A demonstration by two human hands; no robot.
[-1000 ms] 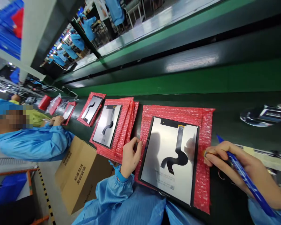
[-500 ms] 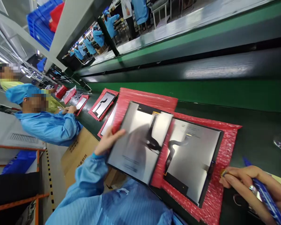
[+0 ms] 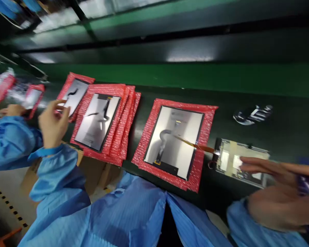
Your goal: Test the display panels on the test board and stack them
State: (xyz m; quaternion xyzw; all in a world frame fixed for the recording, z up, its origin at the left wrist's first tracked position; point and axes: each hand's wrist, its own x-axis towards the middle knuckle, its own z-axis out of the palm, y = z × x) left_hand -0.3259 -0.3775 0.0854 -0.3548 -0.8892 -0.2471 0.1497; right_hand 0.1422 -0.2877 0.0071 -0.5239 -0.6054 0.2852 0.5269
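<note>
My left hand is raised at the near edge of a screen panel on red bubble wrap, its fingers curved and apart with nothing in them. Beside it a second panel lies on a stack of red bubble bags. Another panel rests on red wrap at the centre. An orange-brown flex strip runs from over that panel to a taped circuit board. My right hand, blurred, is over the board's right end and holds a blue pen.
A clear, shiny round object lies on the dark table at the right. A co-worker's hand and blue sleeve are at the far left, near another panel. Cardboard boxes stand below the table edge.
The view has turned down and right. The panel from my left hand now lies on the bag stack, and that hand has let go. The flex strip now reaches over the centre panel.
</note>
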